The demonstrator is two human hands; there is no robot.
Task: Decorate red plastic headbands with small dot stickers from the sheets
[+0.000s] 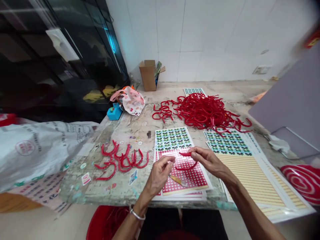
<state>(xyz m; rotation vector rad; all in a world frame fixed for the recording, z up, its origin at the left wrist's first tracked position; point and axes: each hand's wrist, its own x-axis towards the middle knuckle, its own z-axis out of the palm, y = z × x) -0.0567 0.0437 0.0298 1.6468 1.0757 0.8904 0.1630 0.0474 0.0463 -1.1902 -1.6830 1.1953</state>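
Observation:
My right hand (207, 161) is closed round a thin curved red strip (187, 167), whose two ends point left. Close by on the left, my left hand (160, 171) has its thumb and fingers drawn together; whatever is between them is too small to make out. Both hands are above a stack of printed sheets (183, 186), red with small pale marks below and green-blue pictures above. A small yellowish piece (176, 180) with a pale end lies on the top sheet, beside my left hand. Several curved red strips (125, 160) lie loosely at the left.
A big heap of red strips (202, 110) lies at the back. More printed sheets (250, 176) overhang the front edge at right. A blue tape dispenser (114, 112), a patterned bag (133, 101) and a cardboard box (148, 76) stand at back left. A red tub (97, 220) is below.

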